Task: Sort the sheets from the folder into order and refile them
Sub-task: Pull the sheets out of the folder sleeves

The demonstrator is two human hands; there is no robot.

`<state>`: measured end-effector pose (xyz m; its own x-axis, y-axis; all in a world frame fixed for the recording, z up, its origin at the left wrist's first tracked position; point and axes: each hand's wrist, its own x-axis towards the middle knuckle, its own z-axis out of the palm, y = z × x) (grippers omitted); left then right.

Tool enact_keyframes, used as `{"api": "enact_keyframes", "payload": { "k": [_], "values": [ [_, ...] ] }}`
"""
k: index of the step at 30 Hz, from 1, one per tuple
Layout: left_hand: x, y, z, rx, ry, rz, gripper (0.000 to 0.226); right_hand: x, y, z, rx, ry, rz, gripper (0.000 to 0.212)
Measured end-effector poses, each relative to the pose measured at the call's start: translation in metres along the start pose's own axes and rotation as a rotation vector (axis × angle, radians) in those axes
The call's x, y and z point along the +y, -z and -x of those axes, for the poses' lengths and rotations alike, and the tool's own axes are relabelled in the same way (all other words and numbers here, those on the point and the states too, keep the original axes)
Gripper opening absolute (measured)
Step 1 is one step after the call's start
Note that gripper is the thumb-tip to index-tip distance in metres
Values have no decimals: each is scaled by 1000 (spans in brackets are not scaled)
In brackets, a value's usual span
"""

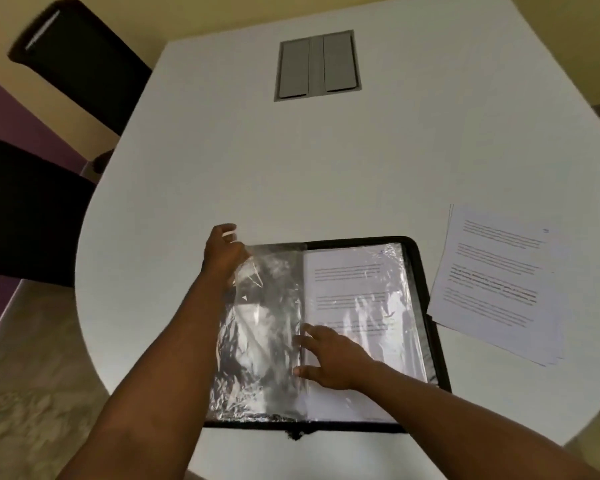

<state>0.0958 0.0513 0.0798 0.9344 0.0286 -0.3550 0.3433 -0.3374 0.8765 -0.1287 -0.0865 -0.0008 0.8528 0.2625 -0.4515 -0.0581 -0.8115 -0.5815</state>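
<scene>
One sheet [352, 306] is refiled in our folder [420, 268]; our left hand [224, 256] pinches an empty sleeve [264, 323], our right hand [329, 358] lies flat, and a loose stack [496, 285] waits.

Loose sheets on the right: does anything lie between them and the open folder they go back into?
Nothing visible. The loose sheets lie on the table right beside the folder, their corner touching or overlapping its edge. The right hand rests on the filled sleeve.

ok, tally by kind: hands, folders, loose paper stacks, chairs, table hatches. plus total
Hands: 2, left hand and right hand
Folder: 1
Loose paper stack: 1
Chairs: 2, far chair and near chair
Table hatch: 1
Total: 7
</scene>
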Motion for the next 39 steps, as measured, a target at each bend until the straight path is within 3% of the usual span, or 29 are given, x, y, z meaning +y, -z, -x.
{"api": "enact_keyframes", "payload": {
  "k": [3,7,9,11,13,16,21,26,31,39],
  "values": [
    [-16,29,-22,7,10,-61,68,-10,-9,-18,-3,-9,142,74],
    [-33,51,-34,122,-56,-169,58,-24,-22,-32,-18,-20,252,79],
    [-42,51,-28,203,-179,-252,54,-31,-28,-37,-4,-22,295,79],
    [-55,45,-16,222,-410,-348,49,-37,-34,-43,9,-20,359,80],
    [-74,31,-4,114,-628,-442,45,-42,-41,-49,19,-18,393,80],
    [-104,4,15,-112,-732,-562,45,-47,-42,-52,112,20,292,68],
    [-147,-32,33,-390,-670,-825,72,-27,-30,-27,486,-104,72,42],
    [-169,-37,27,-323,-692,-981,71,30,-14,12,674,-376,40,48],
    [-146,-64,35,-216,-655,-923,66,81,31,20,672,-493,41,54],
    [-113,-121,28,-349,-742,-970,58,127,73,-13,578,-485,198,59]
  ]
}}
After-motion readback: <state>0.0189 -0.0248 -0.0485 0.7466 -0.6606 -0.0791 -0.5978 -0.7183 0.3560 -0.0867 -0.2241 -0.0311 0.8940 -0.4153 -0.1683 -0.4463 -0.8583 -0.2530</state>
